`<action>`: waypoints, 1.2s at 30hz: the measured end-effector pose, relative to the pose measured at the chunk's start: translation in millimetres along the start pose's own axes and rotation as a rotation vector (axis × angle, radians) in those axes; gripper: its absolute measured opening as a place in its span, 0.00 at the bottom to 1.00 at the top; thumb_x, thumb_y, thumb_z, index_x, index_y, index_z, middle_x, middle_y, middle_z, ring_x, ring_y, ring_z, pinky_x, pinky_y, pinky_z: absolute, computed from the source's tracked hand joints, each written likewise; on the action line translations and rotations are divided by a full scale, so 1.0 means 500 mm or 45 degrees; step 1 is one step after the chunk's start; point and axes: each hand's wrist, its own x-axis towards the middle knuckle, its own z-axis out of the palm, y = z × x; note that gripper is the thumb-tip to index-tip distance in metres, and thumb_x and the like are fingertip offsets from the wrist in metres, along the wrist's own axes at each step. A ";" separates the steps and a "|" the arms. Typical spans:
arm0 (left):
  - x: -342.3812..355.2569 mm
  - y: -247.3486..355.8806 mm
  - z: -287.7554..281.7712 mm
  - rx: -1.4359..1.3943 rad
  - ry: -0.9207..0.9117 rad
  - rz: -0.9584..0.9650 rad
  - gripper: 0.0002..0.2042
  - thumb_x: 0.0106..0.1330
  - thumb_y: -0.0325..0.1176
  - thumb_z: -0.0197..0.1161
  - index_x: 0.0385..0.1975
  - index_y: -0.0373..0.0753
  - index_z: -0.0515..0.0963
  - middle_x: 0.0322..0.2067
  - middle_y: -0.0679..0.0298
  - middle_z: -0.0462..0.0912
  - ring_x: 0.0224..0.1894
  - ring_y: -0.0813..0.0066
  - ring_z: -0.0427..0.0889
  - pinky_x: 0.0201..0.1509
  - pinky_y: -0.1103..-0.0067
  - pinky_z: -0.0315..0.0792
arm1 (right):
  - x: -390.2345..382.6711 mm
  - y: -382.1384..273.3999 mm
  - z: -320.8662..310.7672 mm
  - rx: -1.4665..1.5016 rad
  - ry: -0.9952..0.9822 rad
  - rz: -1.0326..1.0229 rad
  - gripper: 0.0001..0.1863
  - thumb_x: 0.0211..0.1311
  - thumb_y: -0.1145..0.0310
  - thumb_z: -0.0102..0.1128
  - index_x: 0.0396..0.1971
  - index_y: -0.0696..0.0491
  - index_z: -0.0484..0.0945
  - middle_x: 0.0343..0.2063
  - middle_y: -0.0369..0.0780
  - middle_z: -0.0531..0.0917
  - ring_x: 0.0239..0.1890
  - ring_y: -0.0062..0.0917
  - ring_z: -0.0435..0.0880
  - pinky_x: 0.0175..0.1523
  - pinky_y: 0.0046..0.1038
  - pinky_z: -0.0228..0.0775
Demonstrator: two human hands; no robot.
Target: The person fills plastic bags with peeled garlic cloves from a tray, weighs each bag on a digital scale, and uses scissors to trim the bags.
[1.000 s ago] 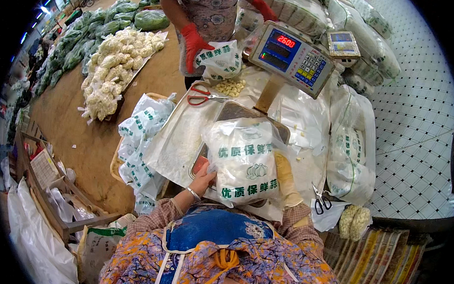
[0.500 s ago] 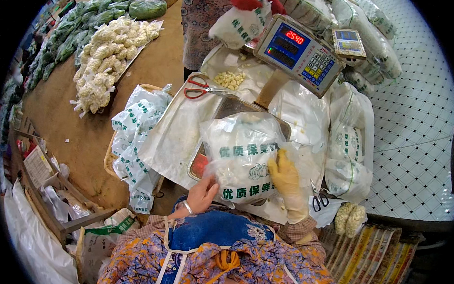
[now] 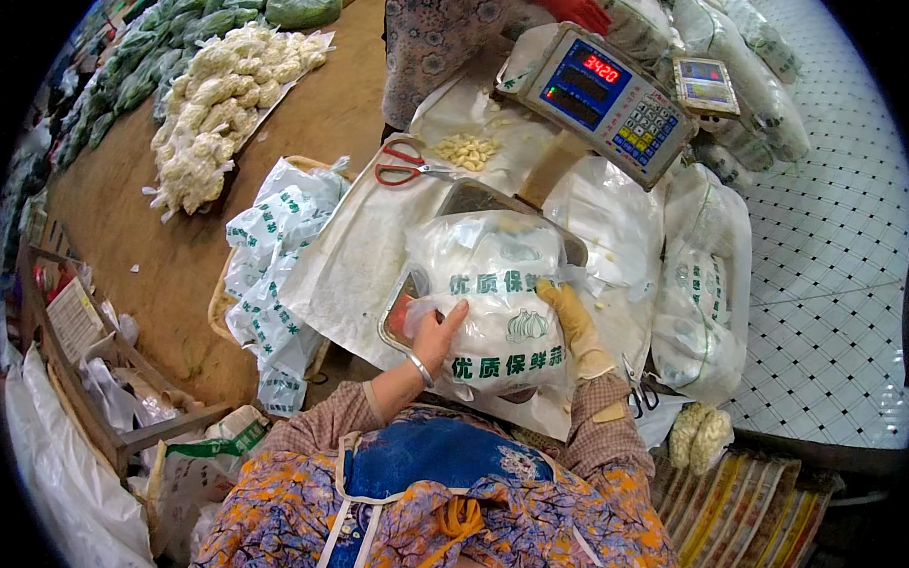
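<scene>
- A plump, glossy plastic bag [image 3: 498, 321], semi-clear with green garlic print, rests on the scale's metal tray [image 3: 471, 196], toward the worktop's near edge.
- The bare left hand [image 3: 430, 345] presses the bag's left side, thumb raised; its fingertips are hidden.
- The right hand [image 3: 575, 333], in a wrinkled tan glove, curls its fingers over the bag's right side.
- Against half a second ago, the left hand sits higher on the bag and the scale display [image 3: 606, 104] gives another red reading.
- Smooth, pale garlic cloves [image 3: 466, 151] lie near the worktop's far edge, beside red-handled scissors [image 3: 420, 167] at its far left corner.
- Creased white sheeting [image 3: 350, 270] stretches between the tray and the worktop's left edge.
- A long, bulging clear sack [image 3: 702, 303] lines the right edge; black-handled scissors [image 3: 635, 386] lie by the near right corner.
</scene>
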 end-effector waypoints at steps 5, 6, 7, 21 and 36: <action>0.009 0.018 0.027 -0.143 -0.062 -0.021 0.20 0.54 0.41 0.58 0.41 0.33 0.67 0.35 0.61 0.74 0.35 0.77 0.73 0.39 0.80 0.67 | -0.004 0.008 -0.044 0.048 0.017 0.001 0.24 0.46 0.65 0.57 0.44 0.57 0.65 0.34 0.38 0.75 0.32 0.22 0.75 0.35 0.21 0.70; 0.008 0.020 0.025 -0.182 -0.088 -0.024 0.20 0.54 0.41 0.57 0.42 0.34 0.67 0.35 0.61 0.74 0.35 0.76 0.73 0.39 0.80 0.68 | -0.021 -0.005 -0.022 0.074 0.036 -0.023 0.24 0.45 0.65 0.57 0.44 0.58 0.65 0.34 0.38 0.75 0.32 0.22 0.76 0.35 0.21 0.70; 0.007 0.023 0.022 -0.222 -0.114 -0.027 0.21 0.55 0.42 0.56 0.43 0.34 0.66 0.35 0.61 0.74 0.35 0.75 0.73 0.39 0.80 0.68 | -0.037 -0.021 -0.003 0.100 0.057 -0.046 0.24 0.45 0.65 0.57 0.44 0.58 0.66 0.34 0.38 0.75 0.31 0.22 0.76 0.34 0.21 0.70; 0.030 0.061 0.048 -0.406 -0.515 -0.580 0.20 0.57 0.42 0.52 0.42 0.33 0.66 0.33 0.57 0.77 0.30 0.69 0.79 0.32 0.76 0.75 | -0.107 -0.116 0.018 0.084 -0.014 0.107 0.21 0.45 0.68 0.56 0.40 0.60 0.70 0.32 0.39 0.77 0.29 0.21 0.76 0.35 0.20 0.69; 0.003 0.029 0.079 -0.391 -0.283 -0.325 0.21 0.58 0.46 0.49 0.44 0.36 0.67 0.36 0.60 0.75 0.36 0.70 0.76 0.39 0.76 0.72 | -0.149 -0.118 0.065 -0.411 0.280 -0.002 0.21 0.40 0.74 0.54 0.40 0.60 0.71 0.27 0.38 0.78 0.26 0.18 0.74 0.33 0.19 0.66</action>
